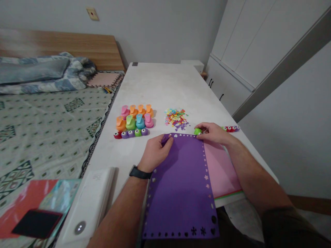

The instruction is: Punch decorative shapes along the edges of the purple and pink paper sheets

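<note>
A purple foam or paper sheet [182,179] lies over the table's near edge, with small shapes punched along its borders. My left hand [156,151], wearing a black wristband, pinches the sheet's far left corner. At the far right corner, my right hand [213,133] grips a small green craft punch [198,132], its fingers wrapped round it. Under the purple sheet, to the right, is a stack topped by a pink sheet [222,168]. Just beyond the sheet lies a pile of colourful punched confetti [176,118].
Large craft punches [131,122] stand in rows at left, with small punches [131,133] before them. More small punches [231,128] line up beyond my right wrist. A white device [88,203] and a dark phone [37,223] are at near left. A bed [51,131] adjoins the table [160,86].
</note>
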The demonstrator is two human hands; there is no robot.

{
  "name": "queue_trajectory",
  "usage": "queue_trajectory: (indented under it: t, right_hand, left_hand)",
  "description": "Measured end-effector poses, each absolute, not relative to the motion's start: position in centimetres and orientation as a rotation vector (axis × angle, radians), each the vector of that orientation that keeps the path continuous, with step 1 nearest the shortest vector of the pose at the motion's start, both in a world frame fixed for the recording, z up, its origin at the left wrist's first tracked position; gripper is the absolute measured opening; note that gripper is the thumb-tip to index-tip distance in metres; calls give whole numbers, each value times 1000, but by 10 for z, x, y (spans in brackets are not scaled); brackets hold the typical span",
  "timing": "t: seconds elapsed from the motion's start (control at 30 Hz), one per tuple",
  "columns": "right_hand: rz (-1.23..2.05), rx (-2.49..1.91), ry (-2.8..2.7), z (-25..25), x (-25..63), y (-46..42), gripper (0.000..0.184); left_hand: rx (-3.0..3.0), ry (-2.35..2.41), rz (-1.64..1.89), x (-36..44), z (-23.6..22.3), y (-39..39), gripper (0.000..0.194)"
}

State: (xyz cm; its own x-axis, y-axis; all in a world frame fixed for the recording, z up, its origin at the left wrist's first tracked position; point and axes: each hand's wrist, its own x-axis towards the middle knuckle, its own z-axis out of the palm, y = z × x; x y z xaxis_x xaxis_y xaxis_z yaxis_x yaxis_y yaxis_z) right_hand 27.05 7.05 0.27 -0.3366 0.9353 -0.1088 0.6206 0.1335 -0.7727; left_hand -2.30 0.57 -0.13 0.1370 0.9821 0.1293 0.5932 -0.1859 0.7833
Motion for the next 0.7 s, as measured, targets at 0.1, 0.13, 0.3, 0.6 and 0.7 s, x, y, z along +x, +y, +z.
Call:
queue_trajectory:
  t: [0.1,0.13,0.3,0.6,0.7]
  right_hand:
    - [1162,-1467,-1941,2,271,69,41]
    - [1208,-1444,-1913,2,272,68,41]
    - [1310,-1384,-1840,1,272,65,41]
    - [1188,-1421,-1879,4,272,62,42]
    - [1196,-1422,-1844,4,272,61,43]
  left_hand:
    - [1842,1541,883,-23,-3,6,39]
    - [1843,1553,876,-23,-3,7,39]
    - [1877,1578,868,-25,-6,10,37]
    - [1863,1585,865,-26,-9,14,38]
    - [1880,1588,865,-26,-8,14,38]
